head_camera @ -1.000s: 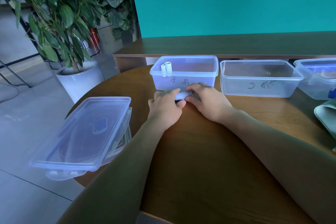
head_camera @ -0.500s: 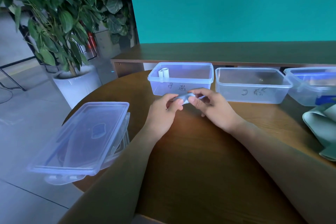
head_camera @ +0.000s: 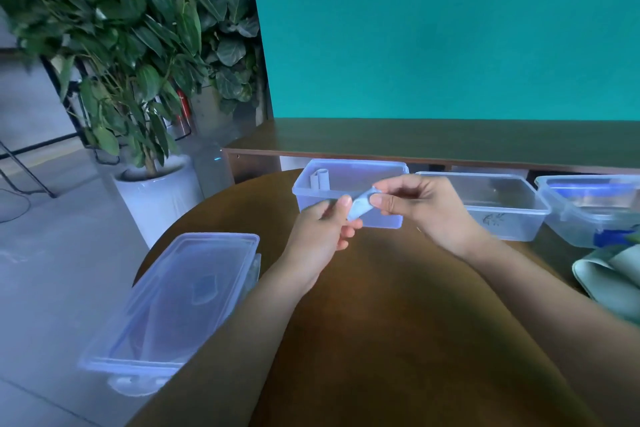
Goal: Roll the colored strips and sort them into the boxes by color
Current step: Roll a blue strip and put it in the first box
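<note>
A pale rolled strip (head_camera: 360, 204) is held in the air above the round wooden table (head_camera: 381, 322), just in front of the left clear box (head_camera: 349, 170). My left hand (head_camera: 322, 236) pinches its lower end and my right hand (head_camera: 422, 208) pinches its upper end. Two pale rolls (head_camera: 320, 178) stand in the left box's back-left corner. The middle clear box (head_camera: 498, 215) shows nothing inside. The right clear box (head_camera: 588, 211) holds something blue.
A stack of clear lids (head_camera: 173, 305) overhangs the table's left edge. Green strips (head_camera: 613, 274) lie at the right edge. A potted plant (head_camera: 145, 80) stands on the floor to the left. A wooden shelf (head_camera: 450, 139) runs behind the boxes.
Both hands lifted the pale roll off the table, where they had been pressing it, and now hold it tilted in the air. The view shifted downward slightly.
</note>
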A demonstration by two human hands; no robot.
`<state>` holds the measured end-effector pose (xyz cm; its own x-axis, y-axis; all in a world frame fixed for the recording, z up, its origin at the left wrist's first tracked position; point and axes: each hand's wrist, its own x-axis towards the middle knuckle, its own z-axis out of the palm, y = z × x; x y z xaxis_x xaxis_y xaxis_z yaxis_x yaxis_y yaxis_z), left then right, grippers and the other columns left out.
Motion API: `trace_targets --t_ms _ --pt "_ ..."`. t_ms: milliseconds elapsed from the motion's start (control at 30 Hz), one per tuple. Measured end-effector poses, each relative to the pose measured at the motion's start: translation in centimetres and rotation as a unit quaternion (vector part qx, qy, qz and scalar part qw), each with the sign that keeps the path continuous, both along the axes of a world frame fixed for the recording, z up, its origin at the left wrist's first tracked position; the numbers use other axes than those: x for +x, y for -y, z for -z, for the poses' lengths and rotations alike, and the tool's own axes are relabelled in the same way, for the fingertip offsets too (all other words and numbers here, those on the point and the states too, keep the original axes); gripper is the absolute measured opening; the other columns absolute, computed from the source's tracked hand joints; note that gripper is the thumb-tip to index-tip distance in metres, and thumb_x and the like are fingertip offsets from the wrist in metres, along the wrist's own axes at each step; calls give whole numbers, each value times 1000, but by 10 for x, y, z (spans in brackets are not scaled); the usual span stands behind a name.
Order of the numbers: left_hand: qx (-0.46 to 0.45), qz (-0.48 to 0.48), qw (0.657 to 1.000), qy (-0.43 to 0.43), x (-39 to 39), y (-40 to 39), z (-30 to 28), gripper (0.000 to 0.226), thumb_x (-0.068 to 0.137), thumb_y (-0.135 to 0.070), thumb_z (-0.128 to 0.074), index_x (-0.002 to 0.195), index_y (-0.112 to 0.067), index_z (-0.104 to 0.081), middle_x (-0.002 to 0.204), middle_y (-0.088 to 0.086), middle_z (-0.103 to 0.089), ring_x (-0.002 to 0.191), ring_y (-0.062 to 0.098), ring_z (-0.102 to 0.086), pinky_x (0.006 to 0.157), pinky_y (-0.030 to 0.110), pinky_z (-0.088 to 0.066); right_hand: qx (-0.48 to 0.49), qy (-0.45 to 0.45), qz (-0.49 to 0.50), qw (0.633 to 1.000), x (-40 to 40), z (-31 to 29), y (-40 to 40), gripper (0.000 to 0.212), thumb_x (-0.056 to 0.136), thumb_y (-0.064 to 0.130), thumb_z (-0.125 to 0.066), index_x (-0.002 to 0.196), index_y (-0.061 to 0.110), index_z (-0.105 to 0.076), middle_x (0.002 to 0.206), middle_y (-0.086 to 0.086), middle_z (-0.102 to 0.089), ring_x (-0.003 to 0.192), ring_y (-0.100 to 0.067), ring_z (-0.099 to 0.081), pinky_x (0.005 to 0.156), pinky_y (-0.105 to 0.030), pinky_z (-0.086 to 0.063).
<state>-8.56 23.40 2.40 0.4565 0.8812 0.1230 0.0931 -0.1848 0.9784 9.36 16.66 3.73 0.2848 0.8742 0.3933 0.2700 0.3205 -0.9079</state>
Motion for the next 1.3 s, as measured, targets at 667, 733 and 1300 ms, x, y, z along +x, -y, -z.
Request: trace_targets --t_ms 667,733,1300 --pt "195 -84 943 -257 2 -158 -21 25 97 -14 -54 99 -22 -78 100 -4 -74 91 15 -67 71 17 -48 -229 295 76 925 16 -21 -179 25 79 18 -87 103 14 -81 91 2 -75 90 -13 -68 70 -12 -46" --pt "201 -88 941 -257 3 -162 -15 26 97 -11 -54 105 -20 -77 104 -1 -74 94 16 -67 77 21 -50 -238 312 67 917 10 -19 -186 24 80 18 -86 102 14 -80 90 3 -73 90 -13 -66 77 -16 -45" --pt "217 -82 941 -244 -1 -169 -10 25 96 -7 -58 111 -18 -76 105 0 -73 86 17 -67 83 30 -57 -259 339 100 899 -20 -15 -215 26 79 19 -87 99 16 -70 103 -6 -71 91 -24 -70 76 -31 -57"
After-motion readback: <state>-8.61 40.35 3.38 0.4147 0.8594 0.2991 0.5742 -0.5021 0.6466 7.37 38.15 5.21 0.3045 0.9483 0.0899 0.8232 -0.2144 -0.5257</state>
